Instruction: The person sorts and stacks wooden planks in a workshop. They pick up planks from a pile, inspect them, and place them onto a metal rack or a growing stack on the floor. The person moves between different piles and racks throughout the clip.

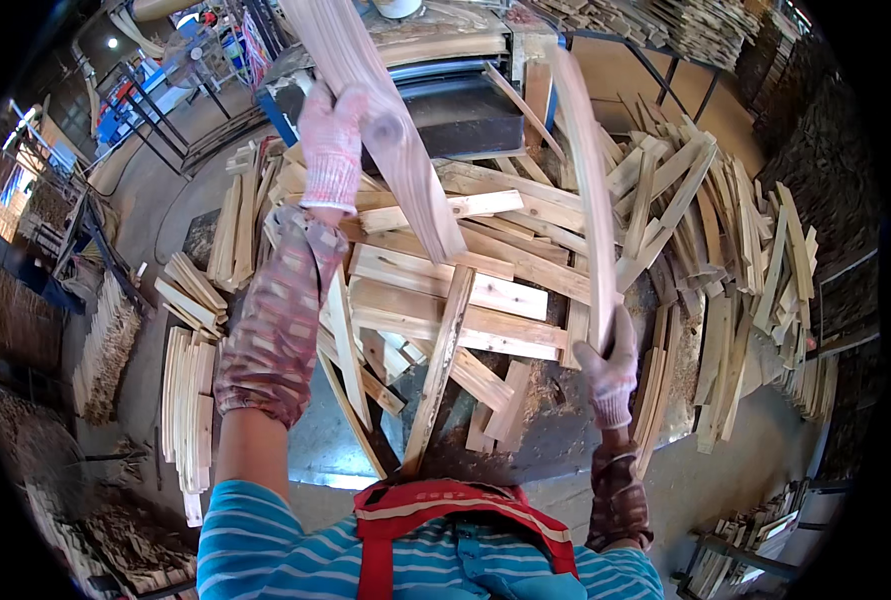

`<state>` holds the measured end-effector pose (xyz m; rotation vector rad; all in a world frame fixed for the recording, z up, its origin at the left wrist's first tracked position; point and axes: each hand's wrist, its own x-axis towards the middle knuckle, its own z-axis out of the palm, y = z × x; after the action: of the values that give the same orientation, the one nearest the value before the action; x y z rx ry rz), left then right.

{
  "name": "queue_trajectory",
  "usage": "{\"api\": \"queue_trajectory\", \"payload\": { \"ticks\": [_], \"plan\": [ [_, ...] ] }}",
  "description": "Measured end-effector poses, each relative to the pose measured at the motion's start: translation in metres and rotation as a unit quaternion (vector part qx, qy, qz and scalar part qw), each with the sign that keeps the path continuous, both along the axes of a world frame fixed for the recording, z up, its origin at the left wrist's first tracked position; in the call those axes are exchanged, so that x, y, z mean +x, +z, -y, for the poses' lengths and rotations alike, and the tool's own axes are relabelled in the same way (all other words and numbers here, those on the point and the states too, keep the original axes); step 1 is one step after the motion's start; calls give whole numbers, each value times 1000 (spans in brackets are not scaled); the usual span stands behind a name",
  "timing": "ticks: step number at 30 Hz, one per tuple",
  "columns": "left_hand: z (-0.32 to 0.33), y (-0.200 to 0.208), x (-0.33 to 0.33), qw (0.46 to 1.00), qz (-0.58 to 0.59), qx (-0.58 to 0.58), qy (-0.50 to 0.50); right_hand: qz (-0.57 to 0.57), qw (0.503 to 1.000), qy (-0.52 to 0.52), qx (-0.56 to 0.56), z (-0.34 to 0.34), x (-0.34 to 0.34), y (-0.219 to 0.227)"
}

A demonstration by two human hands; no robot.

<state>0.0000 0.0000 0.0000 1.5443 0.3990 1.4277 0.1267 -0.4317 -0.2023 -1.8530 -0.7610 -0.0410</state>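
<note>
My left hand (329, 145), in a pale knitted glove, is closed on the left edge of a wide wooden board (405, 165) with a dark knot. The board slants in the air over a heap of sawn boards (455, 300). On the right, my gloved right hand (610, 368) is closed round the lower end of a long, narrow wooden strip (587, 170), which stands steeply up and away from me. The two held pieces are apart.
The heap lies on a dark metal table (555, 410); one loose strip (440, 370) points toward me. Beyond stands a machine (455, 115) with a dark opening. Stacked slats (187, 400) stand at the left, and more loose wood (735, 260) lies at the right.
</note>
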Motion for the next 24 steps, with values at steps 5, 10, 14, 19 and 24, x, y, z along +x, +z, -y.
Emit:
{"api": "queue_trajectory", "payload": {
  "ticks": [5, 10, 14, 19, 24],
  "plan": [
    [32, -59, -47, 939, 80, -297, -154, -12, 993, 68, 97, -69, -81, 71],
    [32, -129, -78, 872, 144, -444, -146, 100, 971, 121, -182, -109, -151, 77],
    [40, -158, -123, 838, 152, -499, -159, -166, 947, 243, -130, -103, -171, 52],
    [39, -180, -179, 827, 146, -516, -170, -214, 941, 246, -94, -104, -207, 38],
    [20, -191, -257, 804, 155, -554, -148, -146, 960, 207, -117, -116, -267, 37]
  ]
}}
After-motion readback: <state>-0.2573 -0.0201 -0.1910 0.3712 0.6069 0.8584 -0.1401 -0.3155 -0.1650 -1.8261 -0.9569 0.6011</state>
